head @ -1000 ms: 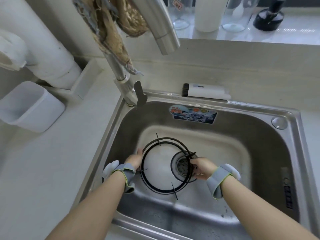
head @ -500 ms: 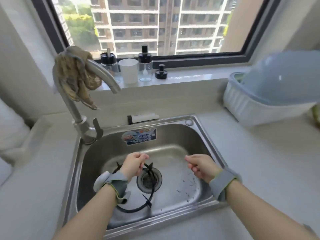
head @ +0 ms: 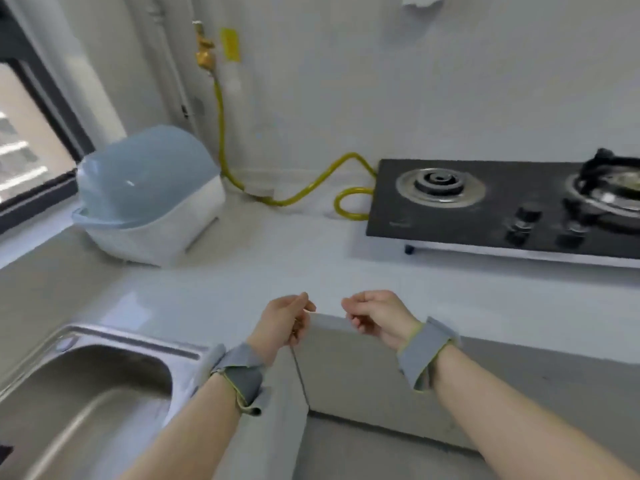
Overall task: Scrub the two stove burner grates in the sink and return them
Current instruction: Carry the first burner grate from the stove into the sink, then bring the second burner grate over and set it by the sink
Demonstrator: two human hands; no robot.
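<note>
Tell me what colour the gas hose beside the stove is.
Yellow; the gas hose shows clearly in the head view.

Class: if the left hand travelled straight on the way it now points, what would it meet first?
The left hand would probably meet the gas stove near its bare left burner; depth is unclear.

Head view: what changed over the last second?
Both hands let go of the grate lying in the sink and lifted off it. The view then swung right: the left hand and right hand now hover with fingers loosely curled over the counter, toward the stove. The grate is out of view. Unchanged from half a second ago: both hands empty.
</note>
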